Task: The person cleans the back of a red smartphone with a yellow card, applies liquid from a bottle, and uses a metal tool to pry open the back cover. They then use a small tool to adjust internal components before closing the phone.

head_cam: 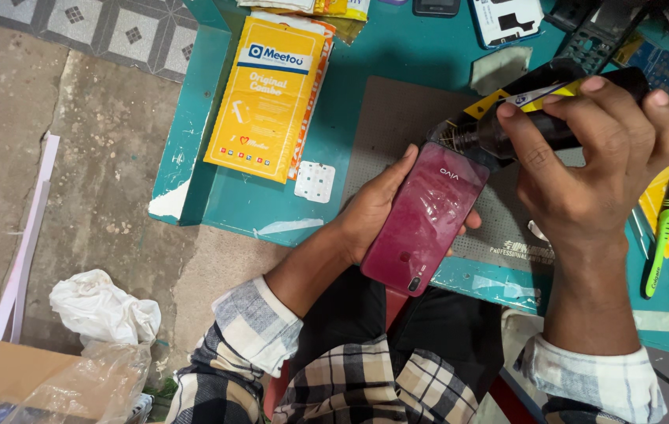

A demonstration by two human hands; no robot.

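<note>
The left hand holds a phone from below. The phone is a flat, long shape with round corners. Its back is shiny dark red, and a thin clear film on it looks wrinkly. The phone lies face down in the palm, over the near edge of the table. The left fingers are wrapped around the phone's sides, with the thumb up along its left edge.

The right hand is shut tight around a small dark bottle. The bottle is smooth and glossy, with a yellow and white label. It is tipped over, and its thin tip sits right at the top end of the phone. I cannot tell if the tip touches the phone.

The table is painted blue-green, and the paint is chipped at the corner. A grey mat lies on it under the hands. It looks flat and a bit bumpy. A yellow packet lies flat to the left of the mat, and a small white square sheet is just beside it. A green-handled tool lies at the right of the mat.

The sleeves are soft checked cloth, rolled up. On the rough stone floor sit a crumpled white bag and a brown cardboard box.
</note>
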